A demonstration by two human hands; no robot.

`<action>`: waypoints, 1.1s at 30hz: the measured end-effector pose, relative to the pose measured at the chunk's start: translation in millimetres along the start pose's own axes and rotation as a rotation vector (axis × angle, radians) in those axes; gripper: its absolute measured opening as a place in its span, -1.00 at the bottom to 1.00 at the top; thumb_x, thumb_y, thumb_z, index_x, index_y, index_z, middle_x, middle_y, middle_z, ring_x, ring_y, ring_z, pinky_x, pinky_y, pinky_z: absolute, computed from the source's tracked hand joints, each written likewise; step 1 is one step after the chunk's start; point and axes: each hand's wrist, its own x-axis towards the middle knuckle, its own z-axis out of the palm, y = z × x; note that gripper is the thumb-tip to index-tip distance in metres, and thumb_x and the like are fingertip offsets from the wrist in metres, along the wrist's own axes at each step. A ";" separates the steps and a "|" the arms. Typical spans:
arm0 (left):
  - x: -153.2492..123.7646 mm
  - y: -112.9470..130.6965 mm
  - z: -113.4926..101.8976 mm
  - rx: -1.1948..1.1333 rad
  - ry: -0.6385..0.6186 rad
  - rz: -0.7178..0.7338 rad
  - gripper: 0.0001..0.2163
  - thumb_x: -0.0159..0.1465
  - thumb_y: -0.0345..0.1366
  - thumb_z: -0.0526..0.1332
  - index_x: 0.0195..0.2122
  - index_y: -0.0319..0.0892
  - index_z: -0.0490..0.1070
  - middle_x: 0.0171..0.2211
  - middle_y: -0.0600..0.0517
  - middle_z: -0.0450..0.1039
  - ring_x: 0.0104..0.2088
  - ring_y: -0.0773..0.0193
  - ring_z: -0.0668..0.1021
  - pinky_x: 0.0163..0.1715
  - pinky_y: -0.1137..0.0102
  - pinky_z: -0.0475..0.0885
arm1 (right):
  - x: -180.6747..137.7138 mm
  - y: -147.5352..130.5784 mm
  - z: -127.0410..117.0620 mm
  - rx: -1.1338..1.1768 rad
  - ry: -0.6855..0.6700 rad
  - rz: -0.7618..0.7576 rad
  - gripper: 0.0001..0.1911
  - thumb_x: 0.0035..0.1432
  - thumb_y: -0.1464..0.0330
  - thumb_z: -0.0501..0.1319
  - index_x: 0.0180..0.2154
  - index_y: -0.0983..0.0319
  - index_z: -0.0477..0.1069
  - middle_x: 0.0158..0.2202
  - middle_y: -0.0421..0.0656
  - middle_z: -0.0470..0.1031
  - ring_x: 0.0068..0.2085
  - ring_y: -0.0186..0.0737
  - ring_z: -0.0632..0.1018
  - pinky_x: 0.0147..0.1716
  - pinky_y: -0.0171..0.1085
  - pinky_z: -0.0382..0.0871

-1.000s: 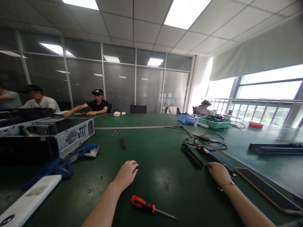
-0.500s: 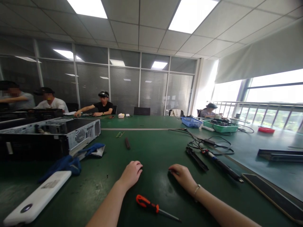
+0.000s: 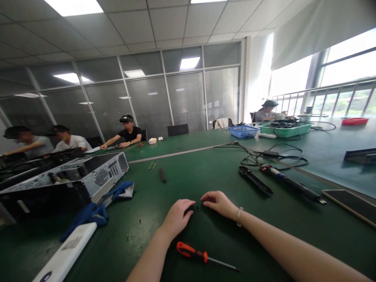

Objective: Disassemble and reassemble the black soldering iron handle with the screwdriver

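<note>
My left hand (image 3: 177, 217) rests on the green table (image 3: 205, 176) with its fingers curled down. My right hand (image 3: 217, 203) lies just to its right, fingertips pinched together, almost touching the left hand. A tiny dark object (image 3: 198, 208), too small to name, sits on the table between the two sets of fingertips. An orange-handled screwdriver (image 3: 202, 257) lies on the table just in front of my left wrist, its shaft pointing right.
An open computer case (image 3: 73, 180) lies at the left with blue gloves (image 3: 96, 203) and a white flat device (image 3: 66, 254) beside it. Cables and a dark tool (image 3: 290, 182) lie at the right. Baskets (image 3: 243, 131) stand far back. Several people sit at the far side.
My right hand has moved left across the table from the tools to meet my left hand. The view has tilted and shifted right.
</note>
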 end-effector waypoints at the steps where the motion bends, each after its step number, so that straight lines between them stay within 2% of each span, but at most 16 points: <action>1: 0.9 1.9 1.0 0.002 -0.004 0.015 -0.70 0.24 -0.41 0.13 -0.01 -0.09 0.40 -0.02 0.01 0.45 0.00 0.20 0.44 0.06 0.26 0.31 | -1.5 -0.8 -0.7 -0.007 0.000 0.003 -0.75 0.03 0.28 0.22 -0.24 0.25 0.52 -0.30 -0.14 0.58 -0.28 -0.22 0.56 -0.21 -0.24 0.45; 6: 4.9 9.7 1.5 0.028 -0.031 0.031 -0.72 0.25 -0.41 0.11 -0.02 -0.09 0.40 -0.04 0.01 0.45 -0.03 0.18 0.45 0.03 0.25 0.33 | -4.7 -9.3 6.0 -0.237 0.039 -0.098 -0.72 -0.08 0.28 0.32 -0.25 0.19 0.54 -0.36 -0.18 0.50 -0.38 -0.29 0.48 -0.36 -0.33 0.38; 9: 7.3 13.3 1.9 0.056 -0.042 0.022 -0.77 0.25 -0.40 0.11 -0.09 -0.09 0.43 -0.12 0.01 0.48 -0.10 0.18 0.47 -0.04 0.27 0.36 | -4.5 -12.2 11.3 -0.332 0.050 -0.140 -0.81 -0.06 0.32 0.31 -0.31 0.18 0.55 -0.37 -0.18 0.48 -0.38 -0.31 0.45 -0.37 -0.35 0.34; 12: 9.0 15.7 4.3 0.091 -0.030 0.020 -0.81 0.25 -0.39 0.12 -0.14 -0.09 0.43 -0.19 0.02 0.48 -0.17 0.18 0.48 -0.11 0.31 0.38 | -3.3 -10.9 15.6 -0.356 0.051 -0.147 -0.91 -0.01 0.37 0.27 -0.40 0.19 0.55 -0.39 -0.19 0.48 -0.36 -0.30 0.46 -0.33 -0.35 0.33; 15: 9.8 17.9 6.3 0.121 -0.034 0.026 -0.83 0.27 -0.39 0.10 -0.16 -0.11 0.43 -0.22 0.01 0.48 -0.19 0.18 0.47 -0.15 0.33 0.37 | -2.7 -9.1 18.2 -0.376 0.052 -0.148 -0.92 0.01 0.40 0.25 -0.44 0.20 0.54 -0.42 -0.19 0.47 -0.36 -0.30 0.47 -0.32 -0.35 0.33; 21: 8.9 21.7 4.0 0.147 -0.043 0.035 -0.81 0.28 -0.39 0.07 -0.15 -0.12 0.42 -0.20 -0.01 0.47 -0.18 0.18 0.47 -0.15 0.32 0.36 | -4.9 -12.1 17.4 -0.343 -0.013 -0.243 -0.85 0.06 0.44 0.20 -0.37 0.18 0.56 -0.34 -0.18 0.50 -0.30 -0.31 0.49 -0.25 -0.36 0.35; 27: 8.6 20.4 4.8 0.159 -0.036 0.042 -0.80 0.26 -0.42 0.06 -0.17 -0.11 0.42 -0.26 0.01 0.49 -0.22 0.19 0.48 -0.20 0.35 0.37 | -6.4 -14.3 17.8 -0.372 -0.013 -0.238 -0.83 0.07 0.40 0.21 -0.33 0.15 0.58 -0.32 -0.18 0.51 -0.30 -0.30 0.50 -0.26 -0.36 0.37; 33: 8.6 15.2 7.2 0.141 -0.025 0.040 -0.83 0.25 -0.40 0.11 -0.18 -0.12 0.44 -0.25 0.01 0.50 -0.22 0.19 0.50 -0.19 0.35 0.37 | -10.5 -18.4 14.1 -0.423 -0.051 -0.313 -0.77 0.14 0.36 0.14 -0.27 0.15 0.58 -0.29 -0.15 0.52 -0.28 -0.30 0.51 -0.22 -0.35 0.36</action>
